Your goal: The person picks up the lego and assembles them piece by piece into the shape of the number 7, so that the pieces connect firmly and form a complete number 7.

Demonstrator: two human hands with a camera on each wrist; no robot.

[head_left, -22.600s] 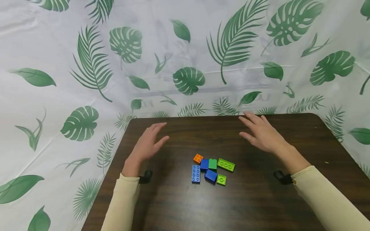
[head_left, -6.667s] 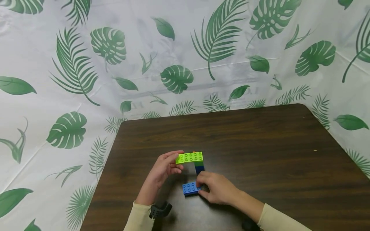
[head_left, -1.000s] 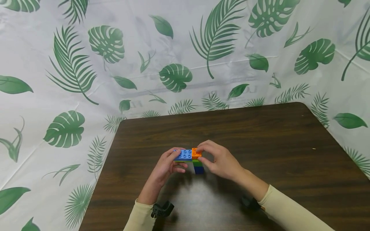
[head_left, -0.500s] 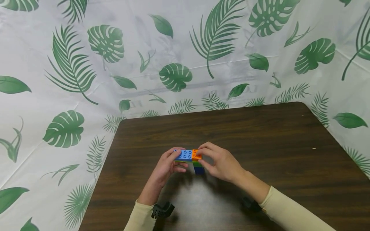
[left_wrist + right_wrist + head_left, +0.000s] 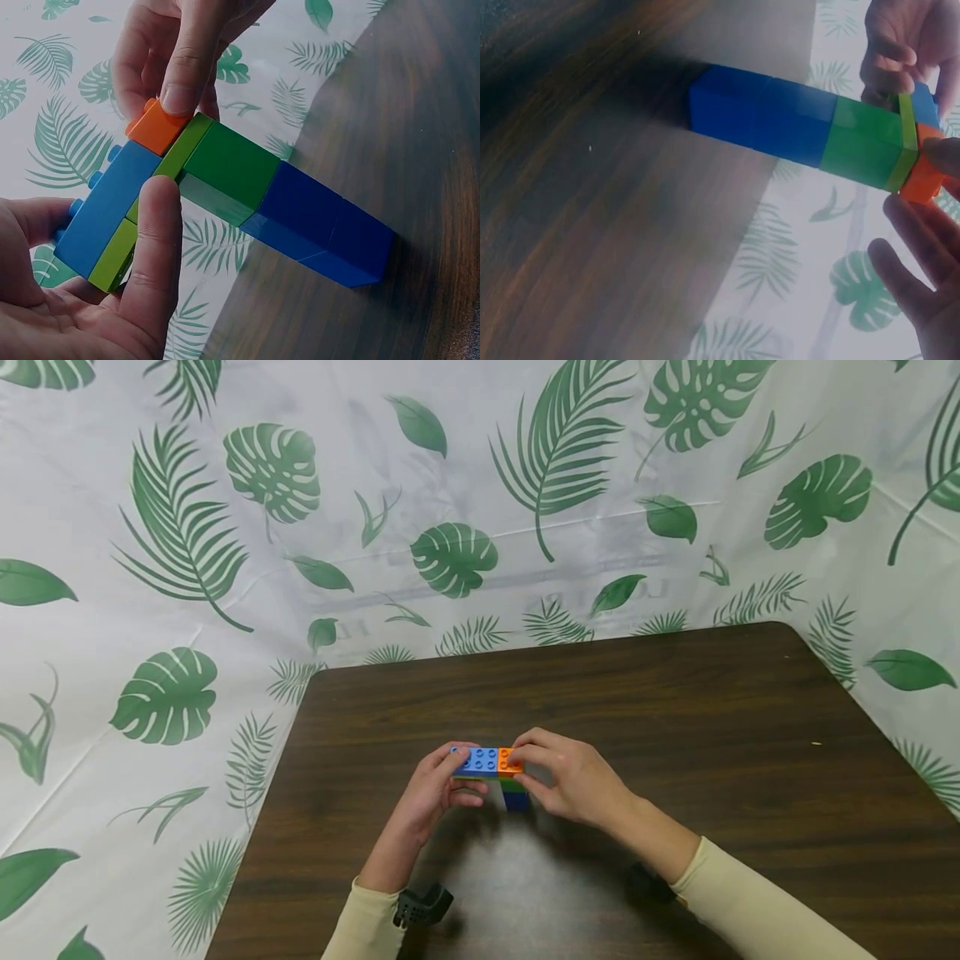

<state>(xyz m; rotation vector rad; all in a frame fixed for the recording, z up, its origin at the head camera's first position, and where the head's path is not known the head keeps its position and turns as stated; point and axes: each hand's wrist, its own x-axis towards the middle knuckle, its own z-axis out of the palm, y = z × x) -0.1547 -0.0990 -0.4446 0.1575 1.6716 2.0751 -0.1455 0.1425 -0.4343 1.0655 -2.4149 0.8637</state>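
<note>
A small tower of toy building bricks stands upright on the table. Two dark blue bricks (image 5: 322, 225) form its foot, with a green brick (image 5: 236, 169) above them. Lime plates (image 5: 112, 259) lie over the green brick and jut out to the left. On top, a blue eight-stud brick (image 5: 482, 762) sits beside an orange brick (image 5: 505, 761). My left hand (image 5: 426, 795) grips the overhanging end, thumb on the blue brick and fingers under the lime layer. With my right hand (image 5: 576, 778) I pinch the orange brick between thumb and fingers.
The dark wood-grain table (image 5: 675, 693) reaches to a white leaf-print sheet (image 5: 337, 485) behind and at the left. Black wrist cameras (image 5: 423, 906) sit near both sleeves. A tiny pale speck (image 5: 816, 743) lies at the right.
Bricks that lay loose at first are now stacked. The blue eight-stud brick went from the table to the top. In the last second the orange brick sank level with it, hands nearly still.
</note>
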